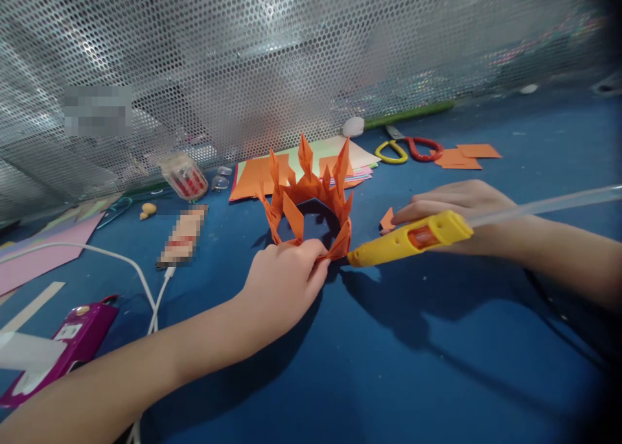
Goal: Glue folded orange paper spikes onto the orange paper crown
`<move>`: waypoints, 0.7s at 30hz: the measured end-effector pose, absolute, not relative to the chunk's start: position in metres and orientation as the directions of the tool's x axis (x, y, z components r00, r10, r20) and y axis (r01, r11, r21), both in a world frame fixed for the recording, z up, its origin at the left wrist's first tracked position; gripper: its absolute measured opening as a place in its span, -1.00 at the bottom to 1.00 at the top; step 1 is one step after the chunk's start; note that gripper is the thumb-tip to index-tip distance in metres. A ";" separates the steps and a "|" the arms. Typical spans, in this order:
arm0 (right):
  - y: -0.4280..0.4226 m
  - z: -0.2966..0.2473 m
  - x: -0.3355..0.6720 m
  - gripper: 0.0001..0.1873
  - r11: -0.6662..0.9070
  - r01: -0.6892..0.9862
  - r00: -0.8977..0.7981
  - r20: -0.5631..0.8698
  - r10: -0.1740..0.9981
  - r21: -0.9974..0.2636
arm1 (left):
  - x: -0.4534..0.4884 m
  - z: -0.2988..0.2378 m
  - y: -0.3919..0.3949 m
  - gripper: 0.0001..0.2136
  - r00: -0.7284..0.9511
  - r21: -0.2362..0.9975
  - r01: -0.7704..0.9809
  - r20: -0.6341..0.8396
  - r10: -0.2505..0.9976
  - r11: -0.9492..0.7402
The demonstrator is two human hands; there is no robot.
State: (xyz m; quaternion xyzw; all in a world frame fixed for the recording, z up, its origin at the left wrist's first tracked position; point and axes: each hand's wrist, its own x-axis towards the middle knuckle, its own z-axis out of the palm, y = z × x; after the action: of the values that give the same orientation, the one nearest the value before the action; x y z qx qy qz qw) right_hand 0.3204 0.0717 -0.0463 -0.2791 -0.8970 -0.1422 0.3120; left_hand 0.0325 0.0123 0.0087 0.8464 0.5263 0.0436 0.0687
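Observation:
My left hand [286, 279] is closed on the near rim of an orange folded-paper ring [311, 190] with pointed tips standing up all round, like a crown. The ring stands on the blue table. On the right, my right hand [457, 204] is closed around a yellow hot glue gun [413, 240]; most of its fingers are hidden behind the tool. A clear glue stick [544, 205] sticks out of the gun's rear. The nozzle points left, close to the ring's near right edge. By my right fingertips shows a small orange folded paper piece [387, 220].
Behind the ring lies a stack of coloured paper [247, 179]. Scissors [422, 149] and orange paper squares [479, 151] sit at the back right. At left are a jar [184, 177], a white cable [146, 282] and a purple device [90, 330]. A perforated metal screen [218, 61] borders the back.

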 end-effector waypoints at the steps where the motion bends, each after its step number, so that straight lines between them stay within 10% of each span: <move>1: 0.072 -0.048 0.320 -0.49 0.802 0.593 -0.649 0.630 0.427 0.067 | 0.032 0.009 0.012 -0.81 0.441 0.159 0.886 0.002 0.897 -0.436; 21: 0.075 -0.049 0.314 -0.64 0.811 0.577 -0.593 0.633 0.498 -0.099 | 0.033 0.021 0.016 -0.83 0.452 0.124 0.889 -0.099 0.887 -0.440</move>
State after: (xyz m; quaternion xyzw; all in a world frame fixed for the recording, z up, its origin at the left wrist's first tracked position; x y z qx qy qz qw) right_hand 0.3138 0.0745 -0.0493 -0.3018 -0.8905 -0.0584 0.3355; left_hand 0.0327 0.0161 0.0207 0.8484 0.5233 -0.0093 0.0791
